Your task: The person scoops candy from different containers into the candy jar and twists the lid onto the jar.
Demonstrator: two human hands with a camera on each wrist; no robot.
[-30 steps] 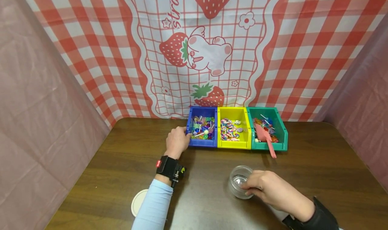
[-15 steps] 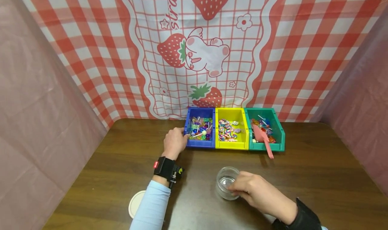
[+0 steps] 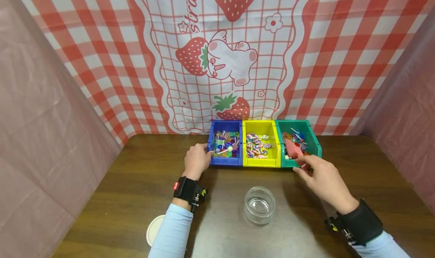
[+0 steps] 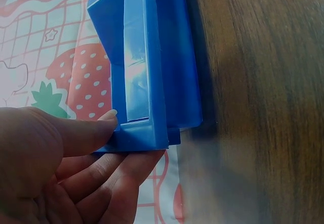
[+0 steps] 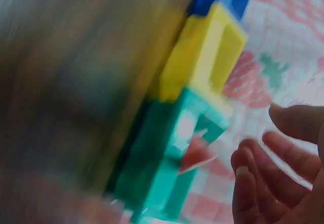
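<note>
My left hand (image 3: 197, 159) holds the near left corner of the blue bin (image 3: 225, 161); in the left wrist view its thumb lies on the bin's wall with fingers beneath. Over the front of the green bin (image 3: 315, 146), my right hand (image 3: 323, 178) reaches to the handle of a pink scoop (image 3: 293, 148). The blurred right wrist view shows that hand's thumb and fingers (image 5: 248, 178) apart, with the scoop (image 5: 195, 155) outside them. Its handle is mostly hidden in the head view. A clear glass jar (image 3: 259, 209) stands upright with nothing seen inside.
Between the blue and green bins sits a yellow bin (image 3: 261, 162) of swirled lollipops. Colourful candies fill the other two. A white round lid (image 3: 154, 229) lies partly under the left forearm. A strawberry-print cloth (image 3: 234, 61) hangs behind the wooden table (image 3: 129, 182).
The right hand first slid the glass jar left, then let go of it and moved up and right to the scoop in the green bin. My left hand has stayed on the blue bin.
</note>
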